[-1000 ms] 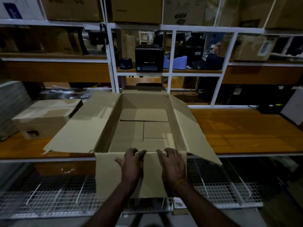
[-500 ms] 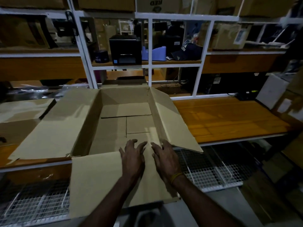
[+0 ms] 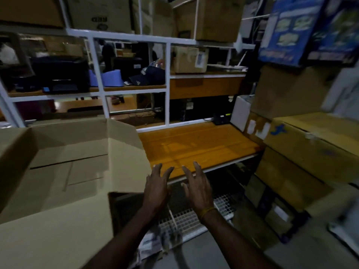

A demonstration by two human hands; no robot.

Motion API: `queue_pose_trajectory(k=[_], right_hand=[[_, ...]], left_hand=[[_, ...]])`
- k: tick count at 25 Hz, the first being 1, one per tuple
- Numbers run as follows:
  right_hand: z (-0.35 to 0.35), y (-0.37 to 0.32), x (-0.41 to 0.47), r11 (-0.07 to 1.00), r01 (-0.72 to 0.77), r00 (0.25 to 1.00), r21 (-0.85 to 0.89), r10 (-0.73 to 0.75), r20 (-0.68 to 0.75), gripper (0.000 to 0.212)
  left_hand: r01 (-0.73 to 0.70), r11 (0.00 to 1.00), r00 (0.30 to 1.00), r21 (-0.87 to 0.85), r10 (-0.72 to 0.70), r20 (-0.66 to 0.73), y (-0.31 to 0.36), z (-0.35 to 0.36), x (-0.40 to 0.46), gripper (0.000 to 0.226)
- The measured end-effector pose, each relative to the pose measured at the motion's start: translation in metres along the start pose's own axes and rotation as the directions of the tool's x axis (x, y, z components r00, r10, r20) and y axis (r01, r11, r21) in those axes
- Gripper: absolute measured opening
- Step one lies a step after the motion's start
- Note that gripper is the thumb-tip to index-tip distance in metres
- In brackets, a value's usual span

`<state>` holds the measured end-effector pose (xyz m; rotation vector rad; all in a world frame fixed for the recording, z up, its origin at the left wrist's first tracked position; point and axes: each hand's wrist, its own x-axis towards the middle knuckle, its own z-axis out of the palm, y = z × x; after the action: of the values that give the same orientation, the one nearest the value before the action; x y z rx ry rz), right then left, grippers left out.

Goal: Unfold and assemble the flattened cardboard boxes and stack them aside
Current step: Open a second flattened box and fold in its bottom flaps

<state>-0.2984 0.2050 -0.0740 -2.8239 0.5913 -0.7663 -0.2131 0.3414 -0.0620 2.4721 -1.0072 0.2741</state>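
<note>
Right of open cardboard box (image 3: 64,171), stacked cartons (image 3: 310,144), left hand (image 3: 156,189), right hand (image 3: 198,191) released

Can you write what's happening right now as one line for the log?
step: box assembled | box: open on wooden bench | left hand: open, empty, off box | right hand: open, empty | next: likely stack aside

Both hands (image 3: 175,189) empty beside open box (image 3: 70,167).
</note>
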Motion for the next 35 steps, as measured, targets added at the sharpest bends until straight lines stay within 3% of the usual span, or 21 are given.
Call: queue_pose_trajectory(k=[8, 18, 23, 29, 33, 35], right_hand=[[-0.072, 0.197, -0.025, 0.959, -0.225, 0.970, -0.174, 0.203, -0.135, 0.068], [-0.090, 0.346, -0.044, 0.856, -0.475, 0.874, -0.204, 0.432, -0.224, 0.079], [-0.088, 0.408, -0.023, 0.684, -0.664, 0.746, -0.301, 0.586, -0.316, 0.083], [-0.067, 0.459, 0.002, 0.507, -0.824, 0.560, -0.254, 0.662, -0.499, 0.088], [-0.049, 0.483, 0.014, 0.466, -0.862, 0.492, -0.199, 0.673, -0.553, 0.075], [-0.044, 0.493, 0.017, 0.467, -0.877, 0.435, -0.117, 0.664, -0.609, 0.080]], left_hand=[[-0.242, 0.949, 0.962, -0.200, 0.262, 0.076, 0.191, 0.090, 0.067, 0.075], [-0.465, 0.816, 0.822, -0.344, 0.542, 0.175, 0.324, 0.196, 0.145, 0.083], [-0.554, 0.729, 0.756, -0.401, 0.643, 0.124, 0.355, 0.254, 0.216, 0.097], [-0.676, 0.685, 0.716, -0.272, 0.698, -0.023, 0.363, 0.313, 0.319, 0.111], [-0.666, 0.699, 0.721, -0.261, 0.693, 0.016, 0.369, 0.348, 0.366, 0.106], [-0.666, 0.680, 0.713, -0.305, 0.701, 0.005, 0.368, 0.362, 0.386, 0.107]])
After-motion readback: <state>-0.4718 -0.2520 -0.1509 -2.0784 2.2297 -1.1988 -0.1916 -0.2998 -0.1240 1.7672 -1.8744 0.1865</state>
